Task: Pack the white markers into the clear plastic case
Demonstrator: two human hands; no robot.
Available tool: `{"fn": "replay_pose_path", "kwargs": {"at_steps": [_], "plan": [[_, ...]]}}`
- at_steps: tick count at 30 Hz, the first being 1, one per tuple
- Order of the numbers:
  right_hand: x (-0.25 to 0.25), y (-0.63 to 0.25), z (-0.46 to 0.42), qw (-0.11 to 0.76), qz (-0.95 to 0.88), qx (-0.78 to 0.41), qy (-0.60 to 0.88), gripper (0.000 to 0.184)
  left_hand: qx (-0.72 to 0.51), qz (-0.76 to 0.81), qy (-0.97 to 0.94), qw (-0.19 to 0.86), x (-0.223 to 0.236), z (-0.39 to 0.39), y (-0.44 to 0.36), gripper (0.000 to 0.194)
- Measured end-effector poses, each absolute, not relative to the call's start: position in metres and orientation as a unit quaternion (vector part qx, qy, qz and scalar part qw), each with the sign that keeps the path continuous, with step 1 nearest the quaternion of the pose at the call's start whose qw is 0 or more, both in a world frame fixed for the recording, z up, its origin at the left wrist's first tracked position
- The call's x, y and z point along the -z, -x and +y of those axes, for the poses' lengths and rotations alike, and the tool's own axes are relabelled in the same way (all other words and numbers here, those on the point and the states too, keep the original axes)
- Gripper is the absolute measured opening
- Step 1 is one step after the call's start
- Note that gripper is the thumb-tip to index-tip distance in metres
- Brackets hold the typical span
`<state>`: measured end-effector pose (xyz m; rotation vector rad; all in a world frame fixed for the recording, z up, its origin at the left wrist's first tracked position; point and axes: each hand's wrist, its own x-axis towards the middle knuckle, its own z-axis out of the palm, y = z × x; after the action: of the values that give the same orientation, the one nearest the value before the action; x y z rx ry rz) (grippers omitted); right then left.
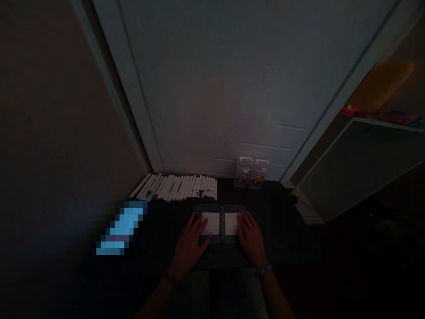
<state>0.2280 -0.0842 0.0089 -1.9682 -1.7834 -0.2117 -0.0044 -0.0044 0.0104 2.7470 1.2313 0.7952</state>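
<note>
An open, clear plastic case point(222, 223) lies flat on the dark tabletop point(279, 230), its two halves side by side, a white sheet in each. The left hand point(193, 232) rests over the outer side of the left half, fingers spread; the right hand point(250, 235) rests likewise on the right half. The hands are apart, neither clamped on anything. Beyond the case, to the left, lies a row of white markers point(179, 188); two clear containers point(242, 176) with handles stand beyond it to the right, near the white wall panel point(199, 88).
</note>
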Motion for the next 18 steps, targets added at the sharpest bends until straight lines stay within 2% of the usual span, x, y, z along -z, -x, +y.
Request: {"fn": "replay_pose_path", "kwargs": {"at_steps": [8, 18], "plan": [[-0.008, -0.228, -0.083, 0.228, -0.651, 0.077, 0.72, 0.041, -0.236, 0.408, -0.882, -0.002, -0.016, -0.006, 0.003, 0.045], [0.001, -0.231, -0.081, 0.248, -0.659, 0.099, 0.704, 0.043, -0.241, 0.397, -0.885, -0.032, 0.004, 0.004, 0.01, 0.051]]}}
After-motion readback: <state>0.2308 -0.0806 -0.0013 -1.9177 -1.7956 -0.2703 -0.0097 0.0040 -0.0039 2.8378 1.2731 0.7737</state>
